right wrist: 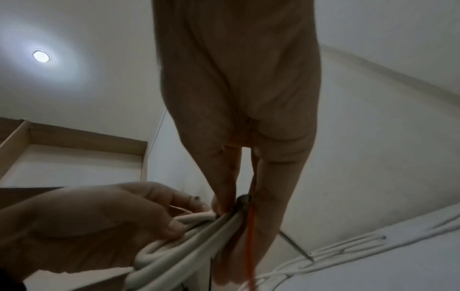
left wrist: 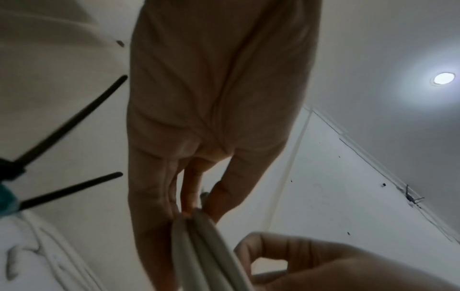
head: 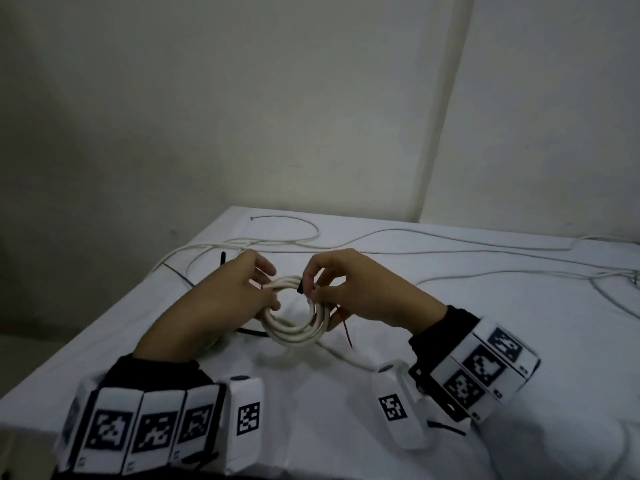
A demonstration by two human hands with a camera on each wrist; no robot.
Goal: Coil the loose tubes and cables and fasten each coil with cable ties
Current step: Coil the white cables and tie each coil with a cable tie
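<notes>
While both hands grip white coil (head: 294, 315) | right pinches red tie (right wrist: 250, 232) (clearer there)

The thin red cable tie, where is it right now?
In the head view, the thin red cable tie hangs from the right hand, at the right side of the white coiled cable that both hands hold above the white table.

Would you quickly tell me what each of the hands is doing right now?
Left hand: grips the left side of the white cable coil.
Right hand: pinches the black cable tie on the coil's top right; a red tie hangs beneath it.
</notes>
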